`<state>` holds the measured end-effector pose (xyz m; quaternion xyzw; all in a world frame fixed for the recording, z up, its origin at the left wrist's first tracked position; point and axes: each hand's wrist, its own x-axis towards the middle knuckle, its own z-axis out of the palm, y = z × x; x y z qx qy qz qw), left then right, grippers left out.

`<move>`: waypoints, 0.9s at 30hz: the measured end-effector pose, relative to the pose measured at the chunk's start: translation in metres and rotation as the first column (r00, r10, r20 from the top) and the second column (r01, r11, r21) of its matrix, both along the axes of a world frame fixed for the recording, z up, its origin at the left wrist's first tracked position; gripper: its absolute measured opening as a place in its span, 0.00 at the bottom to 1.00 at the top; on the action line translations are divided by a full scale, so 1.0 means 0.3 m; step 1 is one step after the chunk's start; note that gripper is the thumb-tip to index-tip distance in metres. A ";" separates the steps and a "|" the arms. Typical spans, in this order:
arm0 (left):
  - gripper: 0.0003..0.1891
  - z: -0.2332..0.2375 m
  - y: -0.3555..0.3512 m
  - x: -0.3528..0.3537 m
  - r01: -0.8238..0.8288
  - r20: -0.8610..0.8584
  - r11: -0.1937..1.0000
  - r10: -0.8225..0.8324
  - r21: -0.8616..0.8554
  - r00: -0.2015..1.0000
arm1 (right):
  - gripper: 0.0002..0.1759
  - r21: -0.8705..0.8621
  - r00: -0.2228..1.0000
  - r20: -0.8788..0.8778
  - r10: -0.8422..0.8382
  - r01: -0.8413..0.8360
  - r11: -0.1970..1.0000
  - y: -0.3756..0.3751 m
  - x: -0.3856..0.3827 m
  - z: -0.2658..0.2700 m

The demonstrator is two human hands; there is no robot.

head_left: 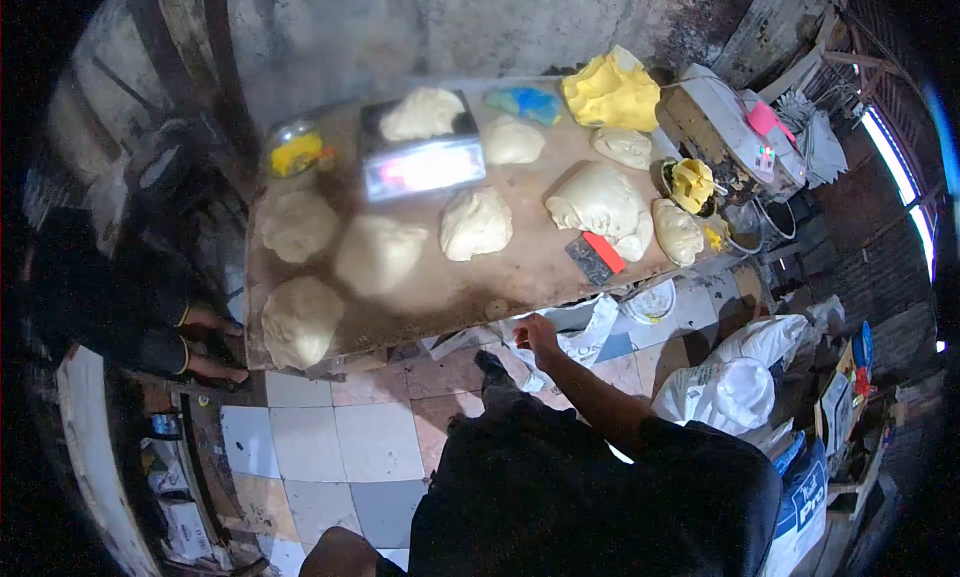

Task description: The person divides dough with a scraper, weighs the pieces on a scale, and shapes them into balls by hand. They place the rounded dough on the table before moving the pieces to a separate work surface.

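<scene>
My right hand (537, 339) is just off the front edge of the wooden table (430, 302), its fingers curled in, with no object visible in them. A small round spot (497, 307) marks the tabletop close to that hand. My left hand is out of view. Beyond my hand lies a dough scraper with a red grip (603, 253), against a large dough lump (600, 202). Another dough lump (476, 225) sits mid-table. On the digital scale (424, 170), whose lit display is glaring, rests a piece of dough (422, 114). Several more lumps are spread leftward.
A yellow mass (612, 89) and a blue plastic bag (525, 104) lie at the back. A bowl with yellow fat (693, 185) stands right, a clear bowl (295, 149) left. Another person's hands (212, 322) are by the left edge. White sacks (735, 377) fill the right floor.
</scene>
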<state>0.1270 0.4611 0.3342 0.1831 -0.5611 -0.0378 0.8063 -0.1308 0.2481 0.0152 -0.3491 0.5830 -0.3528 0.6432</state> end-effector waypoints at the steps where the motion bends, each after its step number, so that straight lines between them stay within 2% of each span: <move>1: 0.15 0.010 0.017 0.003 0.006 0.013 1.000 -0.005 -0.019 1.000 | 0.09 -0.030 0.999 -0.007 0.031 -0.031 0.999 -0.007 -0.015 -0.006; 2: 0.15 0.022 0.031 0.007 0.016 0.028 0.999 -0.015 -0.040 0.999 | 0.10 -0.053 0.998 -0.011 0.065 -0.065 0.996 -0.006 -0.022 -0.017; 3: 0.15 0.041 0.048 0.009 0.027 0.049 0.998 -0.024 -0.063 0.999 | 0.12 -0.101 0.999 0.034 0.010 -0.007 0.995 -0.010 -0.024 -0.035; 4: 0.15 0.059 0.068 0.010 0.036 0.070 0.995 -0.030 -0.088 0.997 | 0.13 -0.058 0.989 0.095 -0.117 0.123 0.991 -0.015 -0.014 -0.057; 5: 0.15 0.079 0.094 0.010 0.047 0.089 0.991 -0.036 -0.126 0.995 | 0.13 -0.128 1.000 -0.020 0.008 -0.011 0.992 -0.032 -0.024 -0.015; 7: 0.15 0.121 0.142 0.012 0.081 0.130 0.976 -0.056 -0.201 0.990 | 0.11 -0.135 0.994 0.042 -0.101 0.106 0.985 -0.042 -0.001 0.021; 8: 0.15 0.142 0.161 0.011 0.090 0.148 0.971 -0.058 -0.223 0.987 | 0.10 -0.253 0.999 0.029 -0.042 0.048 0.966 -0.044 -0.012 0.017; 9: 0.15 0.165 0.182 0.012 0.099 0.167 0.966 -0.059 -0.241 0.984 | 0.09 -0.252 0.996 0.048 -0.073 0.083 0.964 -0.058 -0.010 -0.025; 10: 0.14 0.192 0.191 0.012 0.108 0.186 0.960 -0.060 -0.258 0.981 | 0.10 -0.221 0.994 0.078 -0.082 0.097 0.971 -0.045 -0.001 0.011; 11: 0.14 0.205 0.205 0.010 0.111 0.198 0.957 -0.058 -0.269 0.979 | 0.12 -0.243 0.994 0.110 0.008 0.019 0.970 -0.044 -0.005 0.037; 12: 0.14 0.223 0.220 0.008 0.109 0.209 0.956 -0.052 -0.272 0.977 | 0.13 -0.248 0.996 0.092 0.022 0.001 0.969 -0.060 -0.013 -0.017; 13: 0.14 0.230 0.235 -0.004 0.097 0.215 0.961 -0.040 -0.260 0.976 | 0.12 -0.249 0.991 0.134 0.011 0.023 0.968 -0.033 -0.005 0.034; 14: 0.14 0.242 0.246 -0.010 0.095 0.225 0.961 -0.036 -0.260 0.974 | 0.10 -0.232 0.999 0.022 -0.033 0.037 0.972 -0.044 0.003 0.010; 16: 0.14 0.254 0.253 -0.019 0.079 0.238 0.965 -0.017 -0.252 0.971 | 0.09 -0.162 0.999 0.052 -0.003 0.012 0.987 -0.044 0.005 0.032; 20: 0.14 0.264 0.266 -0.027 0.061 0.235 0.965 0.000 -0.254 0.972 | 0.09 -0.122 0.998 0.025 -0.065 0.068 0.990 -0.027 0.016 0.060; 24: 0.14 0.282 0.285 -0.028 0.061 0.252 0.966 0.004 -0.250 0.968 | 0.11 -0.181 0.999 0.017 -0.028 0.031 0.983 -0.033 0.002 0.040; 26: 0.14 0.286 0.291 -0.030 0.051 0.261 0.967 0.017 -0.251 0.965 | 0.11 -0.150 0.997 -0.026 -0.071 0.067 0.986 -0.037 0.015 0.056; 27: 0.14 0.290 0.296 -0.033 0.044 0.262 0.967 0.023 -0.249 0.965 | 0.10 -0.161 0.999 -0.018 -0.039 0.035 0.986 -0.037 0.009 0.049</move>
